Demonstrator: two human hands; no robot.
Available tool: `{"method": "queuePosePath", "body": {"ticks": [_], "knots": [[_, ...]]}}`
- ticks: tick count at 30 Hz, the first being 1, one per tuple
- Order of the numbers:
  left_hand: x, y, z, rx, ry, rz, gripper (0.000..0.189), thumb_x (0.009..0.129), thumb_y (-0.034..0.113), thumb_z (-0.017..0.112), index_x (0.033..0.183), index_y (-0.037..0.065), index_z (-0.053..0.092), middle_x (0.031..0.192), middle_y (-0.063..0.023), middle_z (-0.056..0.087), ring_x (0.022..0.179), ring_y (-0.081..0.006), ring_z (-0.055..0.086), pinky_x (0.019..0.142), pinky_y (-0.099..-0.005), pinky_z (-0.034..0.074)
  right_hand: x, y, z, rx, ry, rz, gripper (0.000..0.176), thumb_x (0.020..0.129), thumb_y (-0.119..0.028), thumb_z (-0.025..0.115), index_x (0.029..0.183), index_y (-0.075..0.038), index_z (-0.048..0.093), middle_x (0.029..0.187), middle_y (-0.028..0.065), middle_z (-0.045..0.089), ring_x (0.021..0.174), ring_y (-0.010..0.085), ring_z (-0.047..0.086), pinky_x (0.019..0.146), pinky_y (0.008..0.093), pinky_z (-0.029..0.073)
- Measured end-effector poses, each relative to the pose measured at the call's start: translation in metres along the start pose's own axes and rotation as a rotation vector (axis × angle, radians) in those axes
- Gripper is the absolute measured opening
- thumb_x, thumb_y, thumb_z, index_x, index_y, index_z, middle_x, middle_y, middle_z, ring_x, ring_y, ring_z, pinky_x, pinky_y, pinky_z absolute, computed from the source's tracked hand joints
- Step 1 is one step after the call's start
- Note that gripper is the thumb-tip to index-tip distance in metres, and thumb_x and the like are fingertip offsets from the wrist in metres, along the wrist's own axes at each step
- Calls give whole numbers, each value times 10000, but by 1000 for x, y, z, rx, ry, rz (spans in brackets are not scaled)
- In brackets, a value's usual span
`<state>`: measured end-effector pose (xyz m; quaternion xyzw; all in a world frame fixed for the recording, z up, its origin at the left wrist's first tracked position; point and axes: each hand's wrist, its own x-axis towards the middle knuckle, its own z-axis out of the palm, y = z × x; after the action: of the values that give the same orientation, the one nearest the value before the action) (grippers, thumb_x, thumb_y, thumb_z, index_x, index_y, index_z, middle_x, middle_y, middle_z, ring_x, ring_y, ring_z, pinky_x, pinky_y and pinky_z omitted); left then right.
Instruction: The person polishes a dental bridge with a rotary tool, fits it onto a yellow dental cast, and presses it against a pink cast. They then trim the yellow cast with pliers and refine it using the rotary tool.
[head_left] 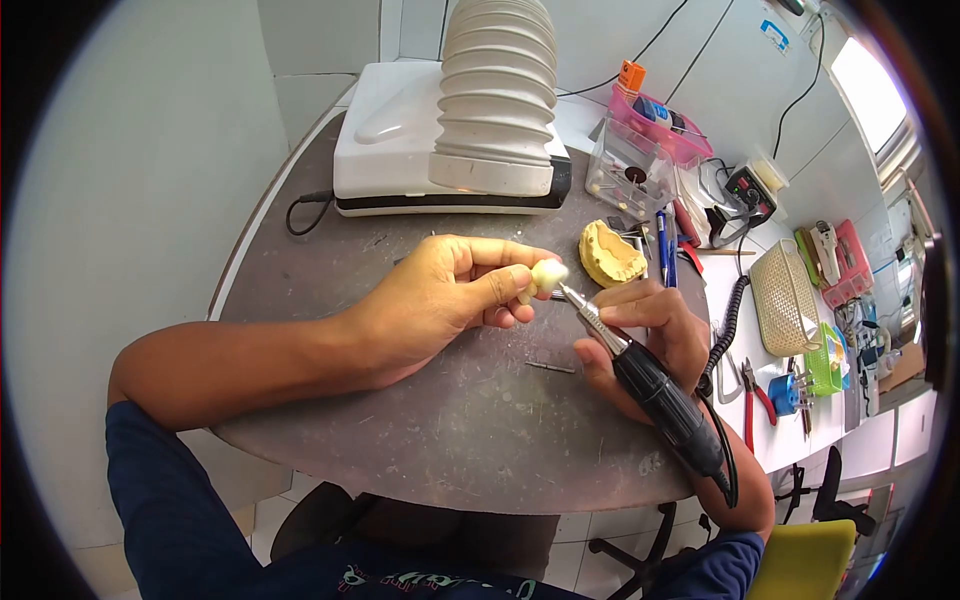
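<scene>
Between the thumb and fingers of my left hand (455, 285) is a small whitish dental piece (548, 274), tooth-like in shape; its exact kind is too small to tell. My right hand (650, 325) grips a black and silver rotary handpiece (655, 385) like a pen. The handpiece's tip points up and left at the dental piece, touching it or very close. A yellowish plaster dental model (610, 254) sits just beyond my right hand. On the grey worktop (450, 440) below my hands lies a thin metal bur (550, 367).
A white dust extractor (400, 130) with a ribbed hose (497, 90) stands at the back. To the right are a clear plastic box (628, 170), a pink basket (690, 150), a beige basket (783, 295) and red-handled pliers (752, 400). A coiled cord (733, 315) runs beside my right hand.
</scene>
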<state>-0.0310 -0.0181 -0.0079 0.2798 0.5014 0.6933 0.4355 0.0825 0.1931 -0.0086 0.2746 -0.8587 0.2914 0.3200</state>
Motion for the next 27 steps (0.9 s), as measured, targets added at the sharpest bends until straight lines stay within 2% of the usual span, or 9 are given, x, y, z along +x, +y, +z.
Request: {"method": "queuePosePath", "body": {"ticks": [3,9,12,24,26,27], "knots": [[0,0,0,3,1,4,375,1010,164,557,1328,-34,534,1056,-31,610,898,-62,558,805,-192,471,0,2,2,-5,57,29,382,747,-50,816,992,10,528,845,186,667,754,219,676,704,302,522],[0,1,0,39,-3,-2,373,1000,147,571,1332,-21,541,1067,-25,609,902,-63,555,817,-197,473,2,-1,0,-5,-2,-26,374,748,-59,813,984,6,530,836,186,670,754,226,683,692,303,526],[0,-1,3,106,0,25,386,986,136,592,1332,-28,539,1058,-27,616,906,-62,556,826,-207,480,2,-2,0,-13,-4,31,367,750,-64,807,982,9,532,831,182,670,758,232,688,692,302,527],[1,0,3,110,-6,11,379,969,128,617,1310,-24,549,1064,-31,628,907,-62,566,855,-218,488,2,-3,0,-24,-10,18,349,757,-79,806,954,4,529,799,161,662,746,237,687,701,318,531],[1,2,2,80,19,-7,361,966,133,621,1292,-4,552,1071,-34,616,915,-67,567,852,-219,489,0,-2,0,8,95,49,313,700,-84,822,893,-10,588,795,144,672,666,211,682,618,290,544],[2,2,2,79,13,-10,361,966,133,621,1292,-4,552,1071,-34,616,915,-67,567,852,-219,489,-4,0,-1,41,134,110,301,716,-86,810,895,-6,582,783,129,660,671,190,672,629,279,537]]}}
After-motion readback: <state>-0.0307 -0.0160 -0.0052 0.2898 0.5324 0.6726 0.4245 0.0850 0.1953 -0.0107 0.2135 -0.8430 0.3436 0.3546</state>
